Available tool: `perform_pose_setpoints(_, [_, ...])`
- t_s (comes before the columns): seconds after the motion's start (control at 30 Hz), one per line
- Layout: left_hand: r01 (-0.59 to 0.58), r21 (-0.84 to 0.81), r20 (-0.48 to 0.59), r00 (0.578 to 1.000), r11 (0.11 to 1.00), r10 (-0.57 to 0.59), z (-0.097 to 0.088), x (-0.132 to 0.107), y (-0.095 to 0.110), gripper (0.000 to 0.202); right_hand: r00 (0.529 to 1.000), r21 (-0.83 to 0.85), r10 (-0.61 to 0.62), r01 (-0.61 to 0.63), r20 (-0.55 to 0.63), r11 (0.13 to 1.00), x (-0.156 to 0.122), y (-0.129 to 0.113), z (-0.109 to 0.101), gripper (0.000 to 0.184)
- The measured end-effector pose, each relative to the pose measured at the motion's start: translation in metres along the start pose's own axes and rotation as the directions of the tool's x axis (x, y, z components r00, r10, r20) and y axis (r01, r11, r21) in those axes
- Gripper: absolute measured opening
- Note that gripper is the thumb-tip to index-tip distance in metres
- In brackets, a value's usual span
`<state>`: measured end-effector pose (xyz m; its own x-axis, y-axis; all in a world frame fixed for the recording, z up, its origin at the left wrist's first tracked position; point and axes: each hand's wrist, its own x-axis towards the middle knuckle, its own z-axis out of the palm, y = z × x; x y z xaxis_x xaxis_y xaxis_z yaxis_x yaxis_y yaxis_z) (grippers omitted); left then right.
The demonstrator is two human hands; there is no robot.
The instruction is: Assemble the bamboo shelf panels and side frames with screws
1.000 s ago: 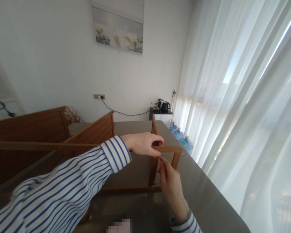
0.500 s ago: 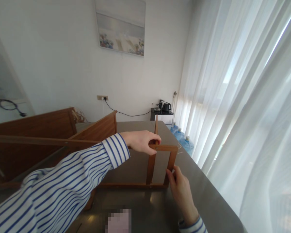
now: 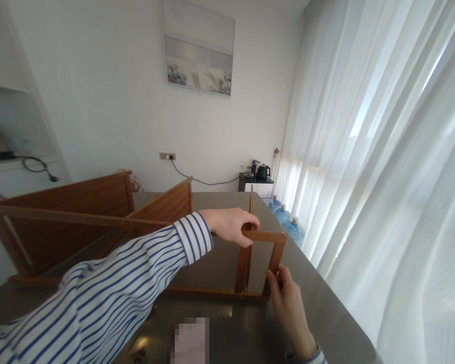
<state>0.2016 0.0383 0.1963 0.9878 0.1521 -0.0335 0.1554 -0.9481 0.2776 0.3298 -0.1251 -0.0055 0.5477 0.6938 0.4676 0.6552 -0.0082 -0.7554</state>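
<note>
A brown wooden shelf unit (image 3: pixel 275 260) lies on its side on the grey table, its open frame towards me. My left hand (image 3: pixel 233 225) reaches across and closes on the upper rail near the right end, thumb on the near face and fingers over the top, beside a thin upright board (image 3: pixel 252 205). Lower down at the right end, my right hand (image 3: pixel 288 298) pinches the short end post between thumb and fingers. Two wider wooden panels (image 3: pixel 72 222) stand out behind the frame at left and middle. My striped left sleeve hides part of the lower rail.
The glossy grey table (image 3: pixel 322 308) has a rounded right edge beside white curtains (image 3: pixel 349 177). Small, unclear pieces (image 3: pixel 139 354) lie near the front. Blue water bottles (image 3: pixel 293 230) and a black kettle (image 3: pixel 263 172) on a cabinet stand beyond. A pixelated patch covers the front middle.
The view has turned slightly left, so everything appears shifted right and a little down. Both hands keep their hold on the wooden shelf unit.
</note>
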Motion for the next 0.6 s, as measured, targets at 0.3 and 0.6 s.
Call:
perform_pose_setpoints(0.3, [0.005, 0.003, 0.011, 1.0, 1.0, -0.005, 0.005, -0.004, 0.007, 0.037, 0.997, 0.041, 0.013, -0.01, -0.071, 0.999, 0.063, -0.046, -0.075, 0.045])
perform_pose_setpoints(0.6, [0.004, 0.148, -0.027, 1.0, 0.989, 0.0, 0.01, -0.005, 0.015, 0.023, 0.956, -0.427, -0.033, 0.161, 0.293, 0.89, 0.173, -0.125, -0.034, 0.043])
